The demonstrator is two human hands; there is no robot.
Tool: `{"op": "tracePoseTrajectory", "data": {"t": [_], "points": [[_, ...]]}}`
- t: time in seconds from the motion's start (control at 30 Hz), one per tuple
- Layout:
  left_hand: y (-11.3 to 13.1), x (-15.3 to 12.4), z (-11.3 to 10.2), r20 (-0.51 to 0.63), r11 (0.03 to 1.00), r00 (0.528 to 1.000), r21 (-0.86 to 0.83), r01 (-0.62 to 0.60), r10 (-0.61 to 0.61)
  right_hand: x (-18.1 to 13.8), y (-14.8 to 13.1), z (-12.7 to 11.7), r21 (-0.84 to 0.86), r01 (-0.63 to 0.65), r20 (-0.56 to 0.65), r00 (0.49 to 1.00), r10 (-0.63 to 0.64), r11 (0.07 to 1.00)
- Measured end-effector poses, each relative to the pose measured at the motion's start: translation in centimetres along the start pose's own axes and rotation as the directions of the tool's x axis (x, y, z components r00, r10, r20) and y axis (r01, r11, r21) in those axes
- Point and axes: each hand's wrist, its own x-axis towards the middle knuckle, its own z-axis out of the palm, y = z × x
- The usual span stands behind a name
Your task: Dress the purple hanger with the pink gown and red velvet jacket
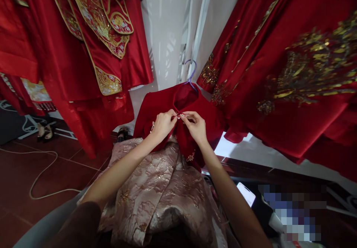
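Observation:
A dark red jacket [156, 102] hangs on a purple hanger [190, 73] in front of me. At its collar, my left hand [164, 124] and my right hand [196, 126] meet, each pinching one side of the front opening. Between the fingertips shows a small beaded fastener [179, 116]; its exact shape is partly hidden by the fingers. Another beaded ornament [190, 157] sits lower on the jacket front. Below the jacket, a pink brocade garment [145, 188] with a shiny raised pattern is spread beneath my forearms.
Red embroidered gowns hang at the left [111, 54] and right [273, 121]. Behind stands a white wall [167, 28]. A white cable [44, 169] runs over the tiled floor, near dark shoes [44, 132]. A phone [246, 194] lies at the lower right.

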Motion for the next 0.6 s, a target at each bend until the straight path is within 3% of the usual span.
{"op": "tracePoseTrajectory", "data": {"t": [0.33,0.6], "points": [[-0.19,-0.39,-0.34,-0.061,1.000,0.998,0.002,0.029,-0.028,-0.09,0.36,-0.15,0.076,-0.048,0.020,0.999,0.047,0.996],[-0.70,0.12,0.63,-0.054,0.980,0.997,-0.194,0.038,-0.049,0.04,0.16,-0.33,0.119,-0.079,0.071,0.995,0.071,0.990]]}}
